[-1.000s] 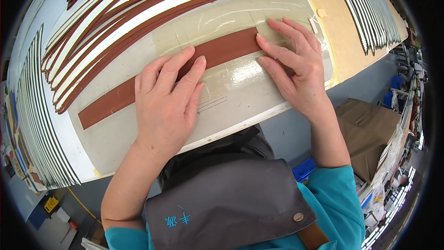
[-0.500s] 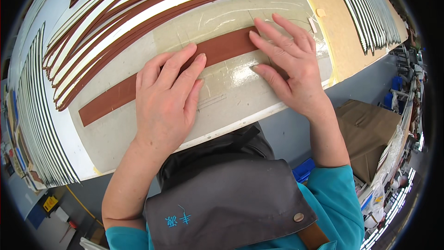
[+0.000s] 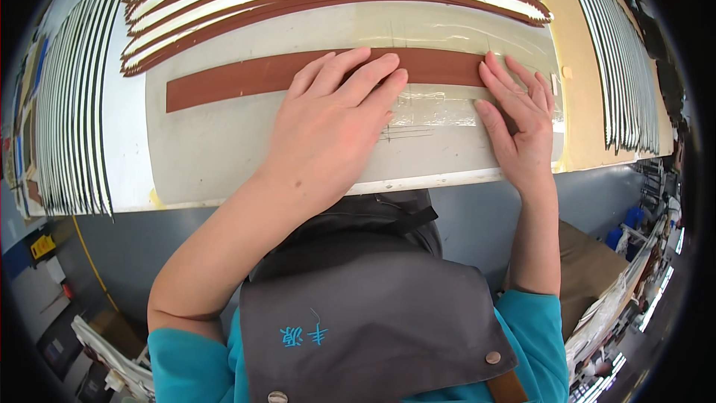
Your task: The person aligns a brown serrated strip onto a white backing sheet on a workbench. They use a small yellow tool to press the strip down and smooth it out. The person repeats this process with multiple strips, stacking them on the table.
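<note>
A long, flat reddish-brown strip (image 3: 231,80) lies across a grey mat (image 3: 216,153) on the worktable. My left hand (image 3: 324,130) rests on it near the middle, palm down, with its fingers stretched out over the surface. At the strip's right end is my right hand (image 3: 522,119); its fingertips touch that end, while the thumb stands apart on the near side. Neither hand grips anything. Behind lies a row of similar brown strips (image 3: 328,3) with white showing between them and jagged ends.
Black-and-white narrow strips lie in rows at the left (image 3: 74,112) and the right (image 3: 608,67) of the table. A small white piece (image 3: 554,84) sits beside my right hand. The table's front edge (image 3: 440,180) runs before me. A brown sheet (image 3: 585,272) is at lower right.
The whole view has turned, so the strip now runs nearly level. My left hand has slid a little to the right along it and lies flatter. My right hand stays at its right end.
</note>
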A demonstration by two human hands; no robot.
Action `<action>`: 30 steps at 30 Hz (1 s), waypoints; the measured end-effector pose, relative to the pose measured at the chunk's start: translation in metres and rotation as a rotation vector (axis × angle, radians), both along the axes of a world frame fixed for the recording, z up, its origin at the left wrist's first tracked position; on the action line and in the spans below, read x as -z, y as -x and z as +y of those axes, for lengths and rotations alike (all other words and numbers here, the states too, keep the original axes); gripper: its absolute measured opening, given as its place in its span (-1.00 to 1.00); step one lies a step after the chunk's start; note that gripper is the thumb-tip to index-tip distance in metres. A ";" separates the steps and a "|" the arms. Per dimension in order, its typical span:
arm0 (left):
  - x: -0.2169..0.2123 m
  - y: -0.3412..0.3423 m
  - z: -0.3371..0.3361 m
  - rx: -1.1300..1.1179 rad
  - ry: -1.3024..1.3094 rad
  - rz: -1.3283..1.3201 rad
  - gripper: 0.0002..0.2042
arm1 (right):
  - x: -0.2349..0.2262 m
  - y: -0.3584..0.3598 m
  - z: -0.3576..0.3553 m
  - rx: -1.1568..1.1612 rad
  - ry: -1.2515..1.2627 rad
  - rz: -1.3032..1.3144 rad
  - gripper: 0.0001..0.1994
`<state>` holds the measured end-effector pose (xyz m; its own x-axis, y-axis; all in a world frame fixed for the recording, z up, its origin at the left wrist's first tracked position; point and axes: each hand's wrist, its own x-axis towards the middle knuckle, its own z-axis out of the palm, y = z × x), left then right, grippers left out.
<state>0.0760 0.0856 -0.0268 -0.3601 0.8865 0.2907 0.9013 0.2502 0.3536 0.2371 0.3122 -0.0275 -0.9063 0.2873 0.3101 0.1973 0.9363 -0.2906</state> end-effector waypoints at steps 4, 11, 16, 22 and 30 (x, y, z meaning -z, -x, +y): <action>0.006 -0.001 -0.001 -0.020 -0.060 -0.078 -0.60 | 0.004 -0.002 0.005 -0.031 0.190 0.103 -0.59; 0.005 -0.001 0.002 -0.016 -0.069 -0.121 -0.59 | -0.007 -0.046 0.092 0.664 0.545 0.273 -0.57; 0.005 0.001 0.003 0.001 -0.086 -0.091 -0.62 | 0.000 -0.048 0.131 0.697 0.463 0.163 -0.48; 0.002 0.002 0.003 0.015 -0.081 -0.094 -0.62 | -0.007 -0.031 0.134 0.695 0.475 0.008 -0.60; 0.001 0.003 0.000 0.011 -0.079 -0.152 -0.59 | -0.014 -0.040 0.149 0.638 0.520 -0.019 -0.65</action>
